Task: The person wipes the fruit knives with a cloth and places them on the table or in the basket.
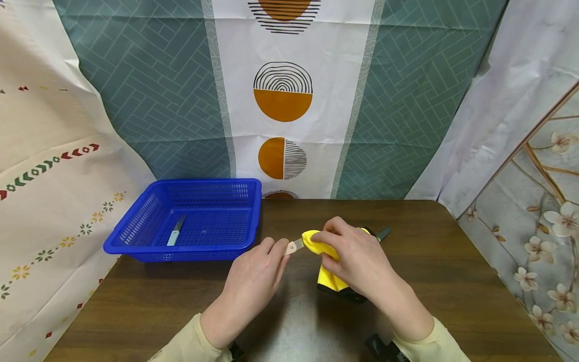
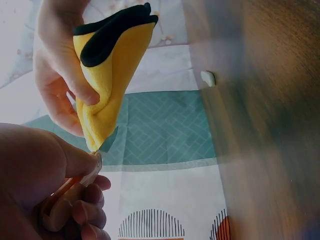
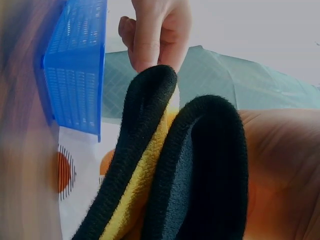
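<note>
Head view: you are gripping the knife [image 1: 292,248] by its pale handle in your left hand [image 1: 254,269], above the worktop [image 1: 452,281] and right of the blue basket [image 1: 181,250]; your right hand [image 1: 359,256] is pinching the yellow cloth [image 1: 331,280] around the blade. The knife is probably feeling light, stiff and slick-bladed, the cloth soft; the handle is offering the safest hold.

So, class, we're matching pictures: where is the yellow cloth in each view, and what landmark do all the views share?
Head: the yellow cloth is right of centre, held in the right hand.
Left wrist: the cloth is in the upper half, left of centre, its dark edging uppermost.
Right wrist: the cloth looms large in the lower middle.
Shared landmark: the green-and-white hanging with orange motifs.
</note>
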`<state>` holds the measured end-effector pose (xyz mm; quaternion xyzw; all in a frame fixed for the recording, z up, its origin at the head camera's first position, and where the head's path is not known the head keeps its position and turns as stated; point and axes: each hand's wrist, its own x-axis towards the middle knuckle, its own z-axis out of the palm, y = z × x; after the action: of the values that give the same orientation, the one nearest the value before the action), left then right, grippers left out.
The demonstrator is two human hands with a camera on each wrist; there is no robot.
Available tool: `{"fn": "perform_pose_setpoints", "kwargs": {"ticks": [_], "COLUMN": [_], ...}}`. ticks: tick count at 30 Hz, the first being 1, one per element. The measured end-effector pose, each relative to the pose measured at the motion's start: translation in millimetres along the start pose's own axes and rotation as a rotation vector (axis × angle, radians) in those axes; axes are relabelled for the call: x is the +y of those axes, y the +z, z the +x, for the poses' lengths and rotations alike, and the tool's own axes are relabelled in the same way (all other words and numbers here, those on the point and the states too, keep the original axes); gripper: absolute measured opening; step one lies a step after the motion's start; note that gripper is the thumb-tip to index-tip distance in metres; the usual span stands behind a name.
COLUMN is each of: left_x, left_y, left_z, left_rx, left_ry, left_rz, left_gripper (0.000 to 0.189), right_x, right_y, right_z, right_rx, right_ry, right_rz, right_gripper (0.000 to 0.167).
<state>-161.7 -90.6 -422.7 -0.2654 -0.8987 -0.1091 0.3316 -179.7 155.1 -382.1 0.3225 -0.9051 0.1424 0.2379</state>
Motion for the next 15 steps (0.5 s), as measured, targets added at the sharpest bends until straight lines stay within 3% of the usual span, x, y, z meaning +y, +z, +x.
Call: {"fn": "perform_pose_setpoints", "kwargs": {"ticks": [15], "left_x": [-2.9], "left_y": [0.7], "left_z": [-0.3], "left_rx": [0.019], "left_ry": [0.004], "left_rz": [0.006], "left_gripper": [0.024], "right_x": [15], "right_y": [-4], "right_z": [-0.6], "right_rx": [-0.032], "right_ry": [0.141], "right_rz": [0.024], "right_gripper": [0.036]}}
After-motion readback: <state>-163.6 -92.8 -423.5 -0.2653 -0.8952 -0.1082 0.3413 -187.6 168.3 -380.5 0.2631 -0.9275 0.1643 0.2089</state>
